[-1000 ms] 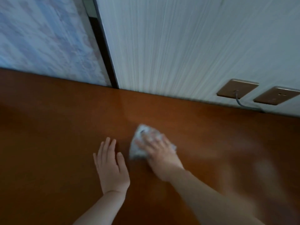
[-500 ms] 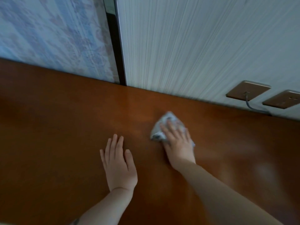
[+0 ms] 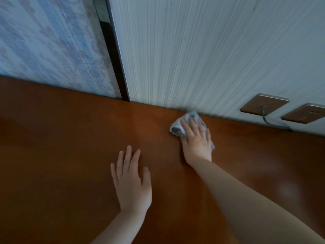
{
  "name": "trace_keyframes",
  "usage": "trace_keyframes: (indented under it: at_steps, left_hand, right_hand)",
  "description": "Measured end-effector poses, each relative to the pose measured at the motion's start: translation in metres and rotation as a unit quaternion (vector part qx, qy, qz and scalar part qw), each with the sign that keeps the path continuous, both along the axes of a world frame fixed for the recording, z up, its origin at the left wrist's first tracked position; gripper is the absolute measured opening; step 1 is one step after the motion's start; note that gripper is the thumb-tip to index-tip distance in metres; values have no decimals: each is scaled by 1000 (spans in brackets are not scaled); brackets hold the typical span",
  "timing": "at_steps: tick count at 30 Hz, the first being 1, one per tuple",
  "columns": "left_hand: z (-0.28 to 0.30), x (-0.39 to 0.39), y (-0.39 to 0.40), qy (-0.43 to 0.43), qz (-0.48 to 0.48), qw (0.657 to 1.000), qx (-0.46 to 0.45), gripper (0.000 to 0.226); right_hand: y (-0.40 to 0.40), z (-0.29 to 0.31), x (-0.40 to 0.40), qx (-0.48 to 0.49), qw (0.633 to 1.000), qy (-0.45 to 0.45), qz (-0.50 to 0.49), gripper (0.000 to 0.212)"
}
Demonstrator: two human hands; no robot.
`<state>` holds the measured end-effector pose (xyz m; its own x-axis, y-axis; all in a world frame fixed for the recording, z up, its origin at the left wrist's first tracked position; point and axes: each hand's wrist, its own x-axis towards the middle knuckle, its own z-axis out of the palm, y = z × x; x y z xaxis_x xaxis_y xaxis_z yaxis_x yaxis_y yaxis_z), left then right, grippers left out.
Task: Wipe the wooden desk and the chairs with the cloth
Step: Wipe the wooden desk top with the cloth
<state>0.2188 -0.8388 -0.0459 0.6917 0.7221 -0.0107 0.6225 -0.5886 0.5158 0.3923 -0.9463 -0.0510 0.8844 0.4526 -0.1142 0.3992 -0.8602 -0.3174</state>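
The wooden desk (image 3: pixel 61 155) fills the lower part of the view, its reddish-brown top running back to the wall. A crumpled pale grey cloth (image 3: pixel 177 126) lies at the desk's far edge, touching the wall. My right hand (image 3: pixel 197 140) presses flat on the cloth with straight fingers, covering most of it. My left hand (image 3: pixel 131 182) rests flat on the bare desk top, fingers spread, nearer to me and left of the cloth. No chairs are in view.
A white ribbed wall panel (image 3: pixel 202 59) stands behind the desk, with patterned blue wallpaper (image 3: pixel 44 50) to its left. Two brass socket plates (image 3: pixel 263 103) (image 3: pixel 304 112) sit at the right; a grey cable (image 3: pixel 270 121) runs from one down to the desk.
My right hand has pushed the cloth away from me and to the right, up to the wall. My left hand has stayed flat on the desk.
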Motion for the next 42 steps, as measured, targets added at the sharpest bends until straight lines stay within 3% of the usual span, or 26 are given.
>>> trace_keyframes:
  at_steps: [2,4,7,9,11,14,16,18,20,22,23,25,28,29,31,35,37,40,42]
  left_hand:
    - [0,30,-1,-31,16,999,-20,53]
    - [-2,55,-2,-38,32,998,-24,54]
    - [-9,66,-5,-7,42,999,18,58]
    - [-11,68,-6,10,51,998,27,59]
    - [-11,69,-7,28,48,998,34,59]
    - [-11,72,-7,50,45,997,38,59]
    - [-10,71,-7,52,45,997,36,59]
    - [-11,73,-7,43,52,997,26,59]
    - [-10,73,-7,45,52,997,23,59]
    - [-9,73,-6,53,45,997,30,56]
    - [-9,72,-7,57,42,997,30,53]
    - [-7,72,-8,57,34,997,26,49]
    - [-7,72,-8,39,10,999,29,47]
    - [-8,72,-8,37,-8,999,36,49]
    - [-10,71,-8,42,-49,997,51,54]
    - [-9,71,-16,53,-190,976,92,56]
    - [-7,74,-28,23,-228,970,85,53]
    - [-4,87,-60,-36,-187,981,26,50]
    - [-4,102,-88,-59,-176,983,3,49]
  right_hand:
    - [-15,-8,-18,-2,997,-60,-43,54]
    - [-12,-6,-37,-6,993,-83,78,58]
    - [13,5,-25,-42,947,0,320,59]
    - [30,9,4,-57,931,20,360,62]
    - [34,6,32,-55,952,24,302,58]
    - [7,-6,40,6,998,-12,56,52]
    - [-1,-13,6,5,995,-59,-84,54]
    - [10,-11,-32,15,997,-50,-59,60]
    - [23,-5,-40,6,991,-14,134,59]
    - [19,-1,-5,3,974,7,226,56]
    - [9,-2,15,4,979,-3,203,56]
    - [-30,-5,45,31,998,-21,41,53]
    - [-76,-7,11,17,987,-41,-153,52]
    - [-75,-5,-12,4,986,-48,-162,55]
    - [-64,-4,-36,1,996,-29,-89,60]
    - [-72,8,25,-1,994,14,108,53]
    - [-104,9,58,-11,999,33,26,52]
    - [-147,-1,36,-5,989,-11,-145,51]
    - [-141,-3,-7,-7,986,-65,-156,55]
